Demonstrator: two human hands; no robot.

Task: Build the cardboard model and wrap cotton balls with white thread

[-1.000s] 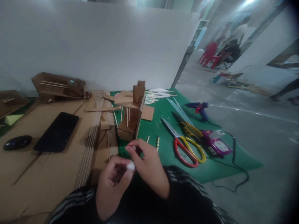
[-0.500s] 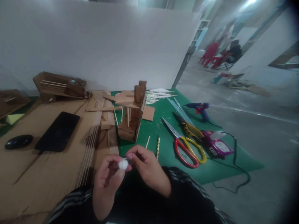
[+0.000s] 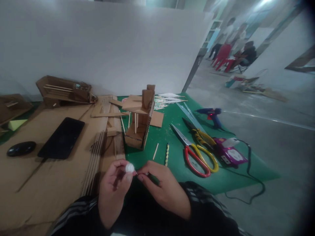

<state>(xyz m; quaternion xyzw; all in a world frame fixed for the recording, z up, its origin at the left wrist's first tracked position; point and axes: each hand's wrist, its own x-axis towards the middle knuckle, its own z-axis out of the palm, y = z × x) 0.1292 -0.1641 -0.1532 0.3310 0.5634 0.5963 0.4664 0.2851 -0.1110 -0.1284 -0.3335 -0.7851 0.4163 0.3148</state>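
A small white ball, perhaps wound thread [image 3: 129,168], sits between the fingertips of my left hand [image 3: 113,188]. Just right of it, my right hand [image 3: 163,186] pinches something thin, maybe a thread end, that runs toward the ball. Beyond my hands stands a cardboard structure [image 3: 136,139] with upright sticks. Between it and my right hand lie a short stick [image 3: 155,151] and a yellow-and-black patterned pencil [image 3: 167,154] on the green tabletop [image 3: 177,170].
Scissors [image 3: 197,164], pliers [image 3: 203,137], a purple power box [image 3: 230,154] and a glue gun [image 3: 213,114] lie right. Left are a black phone [image 3: 62,137], a mouse [image 3: 21,149] and cardboard [image 3: 22,190] with sticks. People are in the background.
My right hand has shifted right and slightly down, away from the ball. The ball and my left fingertips have risen a little. More people show in the background.
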